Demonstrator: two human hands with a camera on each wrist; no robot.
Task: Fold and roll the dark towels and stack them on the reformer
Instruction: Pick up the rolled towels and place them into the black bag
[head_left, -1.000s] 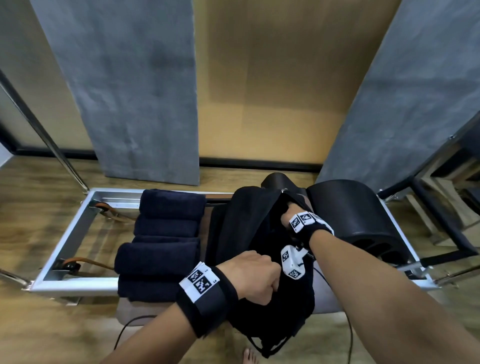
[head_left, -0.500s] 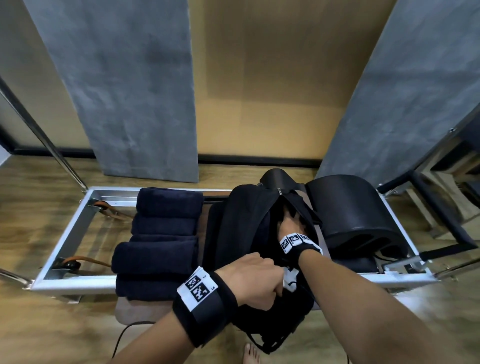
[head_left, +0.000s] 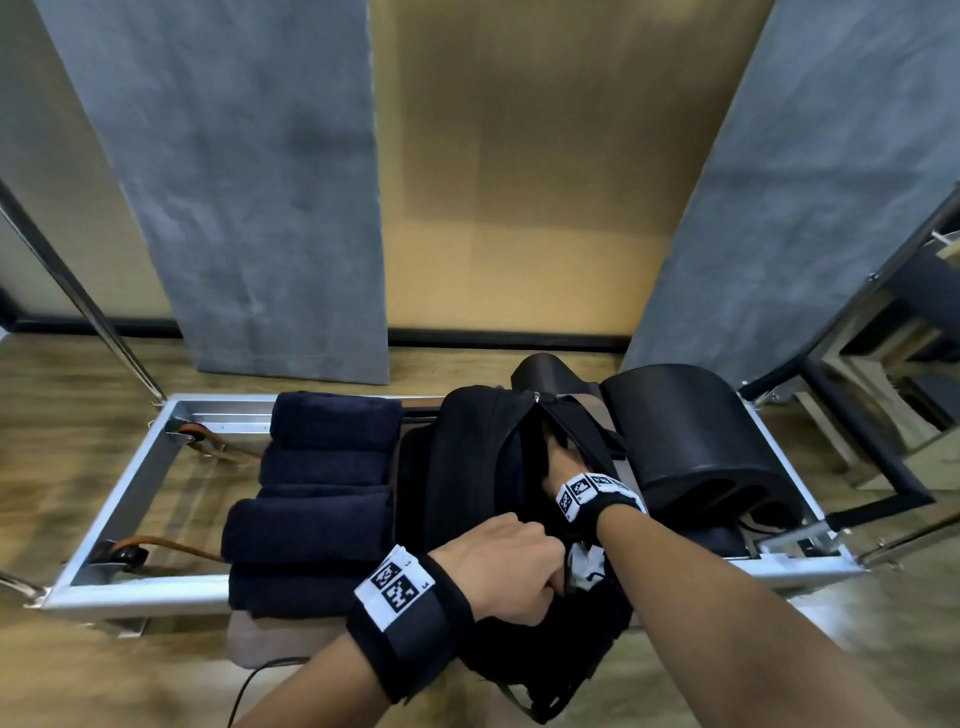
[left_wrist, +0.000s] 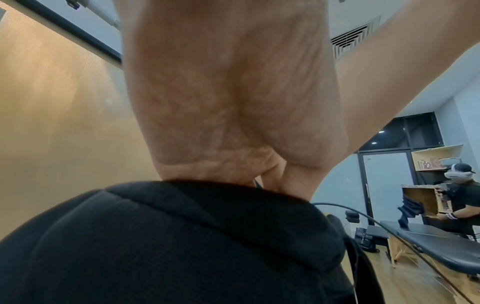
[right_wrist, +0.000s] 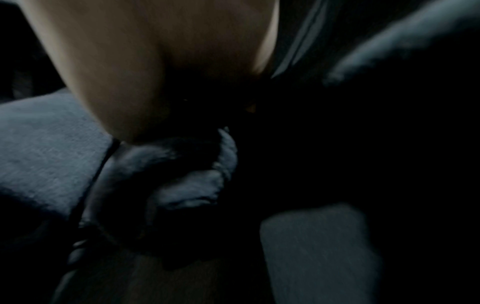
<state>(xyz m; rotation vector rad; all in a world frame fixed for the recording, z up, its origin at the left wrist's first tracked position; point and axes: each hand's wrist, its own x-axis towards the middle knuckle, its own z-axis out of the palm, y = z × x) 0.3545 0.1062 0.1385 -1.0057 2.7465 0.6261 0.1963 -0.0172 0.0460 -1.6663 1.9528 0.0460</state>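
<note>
**Right hand inside black backpack; rolled towels stacked on reformer**

Head view. Reformer (head_left: 130, 483), a metal frame on a wood floor. Four rolled dark towels (head_left: 322, 499) lie side by side, touching, on the reformer's left part; each roll runs left to right. Just right of them sits a black backpack (head_left: 467, 467), its top opening spread. Left hand (head_left: 506, 571) is curled into a fist at the near edge of the bag's opening, gripping the black fabric there. Right hand (head_left: 558, 467) reaches down into the opening; fingers are hidden by the bag, so its grip cannot be read here. Both wrists carry black bands with printed square markers. A black arc barrel (head_left: 685, 447) stands on the reformer just right of the backpack. Two grey wall panels (head_left: 249, 182) lean behind, against a tan wall.

Left wrist view. Left hand (left_wrist: 233, 102) fills the upper frame, fingers curled down onto the backpack (left_wrist: 168, 246) edge and pinching it. Background right: another person (left_wrist: 462, 197) with a headset holds a wooden box beside a black massage table (left_wrist: 441, 246).

Right wrist view. Dark and blurred. Right hand (right_wrist: 155, 72) sits among dark towel folds (right_wrist: 182, 181) inside the bag. Fingertips are lost in shadow; cannot tell whether they hold the cloth.
</note>
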